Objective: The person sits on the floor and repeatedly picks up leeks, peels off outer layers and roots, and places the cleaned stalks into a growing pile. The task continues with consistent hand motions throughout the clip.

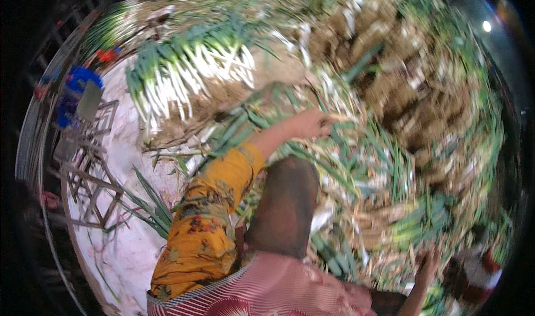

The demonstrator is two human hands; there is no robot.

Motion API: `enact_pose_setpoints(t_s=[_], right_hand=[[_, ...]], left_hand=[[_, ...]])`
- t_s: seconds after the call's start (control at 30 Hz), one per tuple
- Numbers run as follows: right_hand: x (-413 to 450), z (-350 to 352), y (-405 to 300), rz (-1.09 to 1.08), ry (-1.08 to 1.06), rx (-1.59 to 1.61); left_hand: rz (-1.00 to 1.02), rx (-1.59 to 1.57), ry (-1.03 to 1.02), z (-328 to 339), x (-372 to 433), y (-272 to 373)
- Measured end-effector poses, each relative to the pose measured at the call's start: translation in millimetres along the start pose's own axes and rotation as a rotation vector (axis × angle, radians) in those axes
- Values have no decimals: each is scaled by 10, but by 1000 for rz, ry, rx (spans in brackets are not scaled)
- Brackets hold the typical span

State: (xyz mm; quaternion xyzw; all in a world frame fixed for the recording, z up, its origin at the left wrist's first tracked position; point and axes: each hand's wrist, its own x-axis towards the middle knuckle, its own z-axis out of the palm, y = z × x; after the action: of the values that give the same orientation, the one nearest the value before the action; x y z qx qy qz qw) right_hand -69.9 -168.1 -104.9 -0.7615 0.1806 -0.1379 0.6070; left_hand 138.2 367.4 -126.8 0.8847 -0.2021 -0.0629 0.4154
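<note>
My left hand, at the end of a yellow patterned sleeve, reaches over loose green leaves and tan strips of stalk. Its fingers are bent and blurred, so whether they grip a stalk is unclear. Low on the right, my right hand hovers at or just above the dry leaf litter; blur hides its fingertips. Trimmed leeks or large green onions lie in a neat row beyond my left arm, white stems and brown roots towards me. Between my arms rises my knee in dark brown cloth.
A large heap of untrimmed, earthy-rooted leeks rises at the right. A pale ground sheet spreads on the left, carrying a small folding stool. Blue and red items lie farther off. Another green bundle sits at the far left.
</note>
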Motion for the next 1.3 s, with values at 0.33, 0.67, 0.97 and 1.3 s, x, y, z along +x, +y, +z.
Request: enact_pose_setpoints(t_s=[0.33, 0.67, 0.97, 1.3], right_hand=[[548, -607, -259, -246, 141, 191], [-101, -1054, 258, -75, 380, -83], [-125, -1217, 321, -102, 354, -62], [1, -909, 104, -250, 241, -113]], left_hand=[[28, -72, -456, 1530, 498, 1819], [95, 101, -504, 4597, 934, 978], [-242, 427, -504, 5414, 1774, 2], [55, 379, -586, 4385, 2025, 362]])
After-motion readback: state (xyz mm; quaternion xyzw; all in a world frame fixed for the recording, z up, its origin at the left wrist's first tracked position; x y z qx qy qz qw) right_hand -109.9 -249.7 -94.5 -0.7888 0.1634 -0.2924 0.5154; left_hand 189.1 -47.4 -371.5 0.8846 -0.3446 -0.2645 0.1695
